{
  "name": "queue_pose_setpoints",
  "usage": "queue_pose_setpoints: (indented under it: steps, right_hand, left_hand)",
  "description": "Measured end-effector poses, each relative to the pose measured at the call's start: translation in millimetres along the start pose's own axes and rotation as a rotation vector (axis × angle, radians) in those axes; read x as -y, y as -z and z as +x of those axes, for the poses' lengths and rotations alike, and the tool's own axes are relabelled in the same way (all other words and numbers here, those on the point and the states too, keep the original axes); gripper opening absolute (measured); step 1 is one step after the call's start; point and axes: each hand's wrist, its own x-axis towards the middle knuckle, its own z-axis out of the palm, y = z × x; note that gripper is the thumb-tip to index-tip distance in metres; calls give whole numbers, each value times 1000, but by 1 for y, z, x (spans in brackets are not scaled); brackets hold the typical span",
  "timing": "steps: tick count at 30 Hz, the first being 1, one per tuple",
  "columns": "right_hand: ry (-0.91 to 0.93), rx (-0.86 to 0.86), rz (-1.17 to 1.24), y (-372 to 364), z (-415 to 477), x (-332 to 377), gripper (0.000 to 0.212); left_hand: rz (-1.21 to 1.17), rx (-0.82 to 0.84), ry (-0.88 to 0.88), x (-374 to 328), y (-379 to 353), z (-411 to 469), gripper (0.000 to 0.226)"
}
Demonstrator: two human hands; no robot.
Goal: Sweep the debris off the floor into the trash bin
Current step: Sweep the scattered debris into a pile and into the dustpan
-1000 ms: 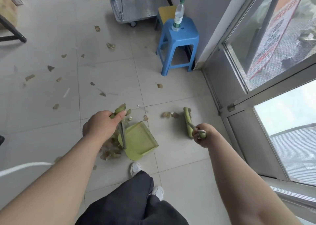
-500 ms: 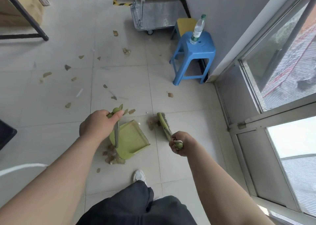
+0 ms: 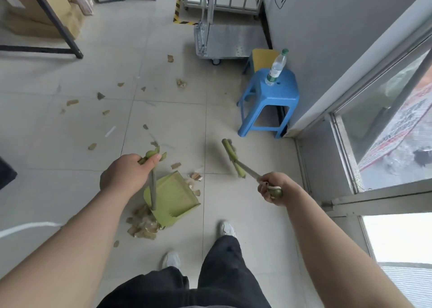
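My left hand (image 3: pixel 125 175) grips the top of the upright handle of a green dustpan (image 3: pixel 174 199) that rests on the tiled floor. My right hand (image 3: pixel 272 188) grips the end of a green broom (image 3: pixel 232 159), whose head is off to the right of the pan, beside the blue stool. A heap of brown debris (image 3: pixel 142 223) lies at the pan's near left corner. A few scraps (image 3: pixel 196 176) sit by its far right corner. More brown scraps (image 3: pixel 100 96) are scattered over the tiles farther out to the left. No trash bin is in view.
A blue plastic stool (image 3: pixel 272 97) with a water bottle (image 3: pixel 276 68) stands by the grey wall, a yellow stool behind it. A metal cart (image 3: pixel 224 39) is farther back. Cardboard boxes (image 3: pixel 42 8) and a black frame leg are at far left. Glass door panels run along the right. My feet are below the pan.
The broom head has swung away from the dustpan to the right and my right hand has risen. A few scraps now lie by the pan's far right corner. The view has tilted upward.
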Motion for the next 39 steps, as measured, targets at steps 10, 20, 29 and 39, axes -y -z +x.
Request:
queue_pose_setpoints:
  steps: [10,20,29,39]
  right_hand:
    - [3,-102,-158,57,64,119,12]
    - [-40,-5,-360,-34,82,116,18]
    - [-126,118,-583,-92,52,72,20]
    - [-100,199,-422,-79,11,18,10]
  left_hand:
    - [-53,-59,189,-58,-29,8,71]
    - [-153,-148,380,-47,-36,-17,72]
    - [-191,-177,452,-9,-31,-56,69]
    - [-196,-173,452,58,-13,-113,66]
